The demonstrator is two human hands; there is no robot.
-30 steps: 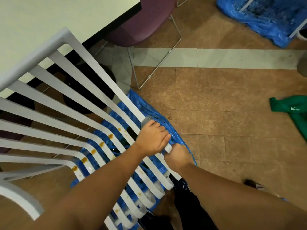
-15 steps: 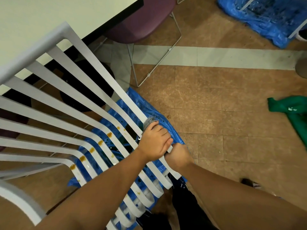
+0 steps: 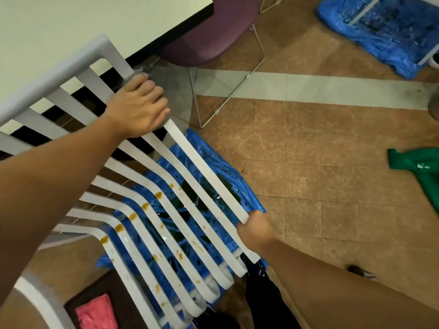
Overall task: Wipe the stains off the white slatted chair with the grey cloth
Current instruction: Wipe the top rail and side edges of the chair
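Nearest me, my right hand [image 3: 255,230] is gripping the chair [image 3: 207,176] by its outer slat, over blue plastic [image 3: 213,162]; slats are running away up-left, stains [image 3: 145,205] dotting their bend. Farther up, my outstretched left hand [image 3: 140,108] is clamping the cloth [image 3: 133,76] round that slat.

The grey cloth [image 3: 139,72] lay almost wholly under the left hand [image 3: 140,108], with only a blurred fringe showing past the fingertips near the top of the outermost slat. The right hand [image 3: 255,230] gripped that slat lower down, its fingers curled out of sight beneath it. The white slatted chair [image 3: 206,176] ran off the left edge, its near frame smeared by blur. A pink cloth [image 3: 97,314] was cut by the bottom edge, a green cloth [image 3: 418,165] by the right.
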